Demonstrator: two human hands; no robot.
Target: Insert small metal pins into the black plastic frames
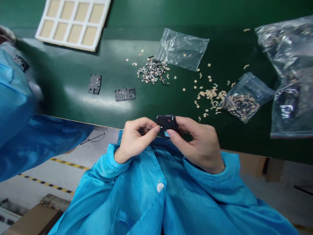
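Observation:
Both my hands hold a small black plastic part (pixel 167 123) at the near edge of the green table (pixel 73 98), just above my blue coat. My left hand (pixel 135 139) is curled, its fingertips pinched against the part's left side. My right hand (pixel 198 143) grips the part from the right, thumb pressed on its front near a small light blue tab. Two similar black parts (pixel 95 84) (pixel 125 94) lie flat on the table, further off to the left.
A heap of small metal pieces (pixel 153 70) lies by an empty clear bag (pixel 181 49). Tan scraps (pixel 209 95) spill from a bag (pixel 244 99). Larger bags (pixel 290 78) sit right. A white compartment tray (pixel 73 23) stands far left. Another person's blue sleeve (pixel 22 124) reaches in at left.

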